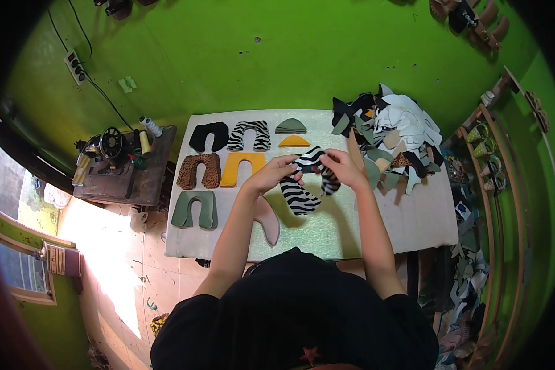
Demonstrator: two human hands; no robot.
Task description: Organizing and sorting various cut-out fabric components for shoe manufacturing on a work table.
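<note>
My left hand (274,175) and my right hand (344,169) are raised over the table, both closed on a zebra-print piece (301,198) curved like a U. Its bend is at the top between my fingers and its two ends hang down. Left of it on the table are U-shaped stacks in black (198,138), zebra print (249,130), leopard print (187,173), yellow (231,171) and green (184,209). Beyond my hands sit green half-moon pieces (290,126) and a yellow half-moon (294,142). A pale pink curved piece (267,227) is partly hidden by my left forearm.
The pale table (413,228) carries a heap of cut scraps (398,123) at the back right. A sewing machine (110,145) with thread cones (149,127) stands at the left. On the right is a wooden rack (505,179) holding footwear. A power strip (75,68) hangs on the green wall.
</note>
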